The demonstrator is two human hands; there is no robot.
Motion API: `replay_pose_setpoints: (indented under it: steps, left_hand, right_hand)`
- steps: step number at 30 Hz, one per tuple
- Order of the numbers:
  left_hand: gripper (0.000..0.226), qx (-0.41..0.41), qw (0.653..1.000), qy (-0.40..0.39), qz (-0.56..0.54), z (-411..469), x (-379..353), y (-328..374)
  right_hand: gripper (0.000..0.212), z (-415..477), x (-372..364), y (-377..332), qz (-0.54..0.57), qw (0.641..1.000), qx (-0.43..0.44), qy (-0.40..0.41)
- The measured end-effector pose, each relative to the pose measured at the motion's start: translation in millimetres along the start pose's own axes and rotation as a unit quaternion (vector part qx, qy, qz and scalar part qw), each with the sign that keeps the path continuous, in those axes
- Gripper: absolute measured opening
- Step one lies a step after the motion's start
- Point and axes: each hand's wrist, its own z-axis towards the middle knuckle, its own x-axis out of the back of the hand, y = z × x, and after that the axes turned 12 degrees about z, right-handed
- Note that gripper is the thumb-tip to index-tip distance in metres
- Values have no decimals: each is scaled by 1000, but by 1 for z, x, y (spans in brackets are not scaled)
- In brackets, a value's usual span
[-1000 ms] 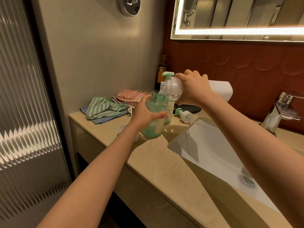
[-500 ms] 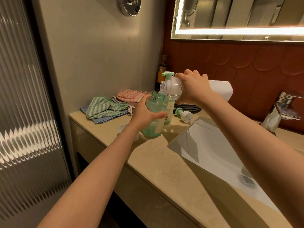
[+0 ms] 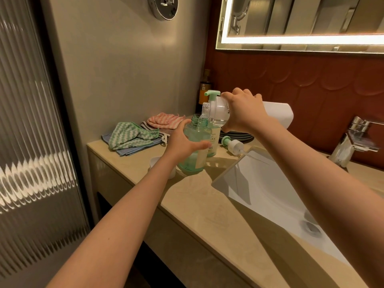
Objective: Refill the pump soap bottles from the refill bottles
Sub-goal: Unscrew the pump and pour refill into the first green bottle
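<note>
A clear green soap bottle point(image 3: 192, 156) stands open-necked on the beige counter point(image 3: 197, 200), and my left hand point(image 3: 182, 142) grips its body. My right hand point(image 3: 243, 111) holds a white refill bottle point(image 3: 278, 114) tipped sideways, its clear neck point(image 3: 205, 109) just over the green bottle's mouth. A second soap bottle with a green pump point(image 3: 213, 96) stands right behind. The removed pump head point(image 3: 233, 145) lies on the counter at the sink's corner.
A white sink point(image 3: 259, 183) is set into the counter to the right, with a chrome tap point(image 3: 353, 140). Folded cloths point(image 3: 133, 136) lie at the back left, dark plates point(image 3: 239, 136) behind the bottles, a white cap point(image 3: 155, 163) near my left wrist.
</note>
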Motion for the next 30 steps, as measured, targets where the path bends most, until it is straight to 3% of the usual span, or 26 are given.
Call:
replay_pose_setpoints:
  steps: [19, 24, 30]
  left_hand:
    - [101, 17, 1000, -9, -16, -6, 6, -1]
    - [108, -1, 998, -53, -22, -7, 14, 1]
    - [84, -14, 996, -91, 5, -7, 25, 6]
  right_hand:
    - [80, -3, -10, -4, 82, 996, -26, 14]
    - [72, -5, -9, -4, 112, 993, -33, 15]
    - [69, -5, -13, -1, 158, 986, -54, 15]
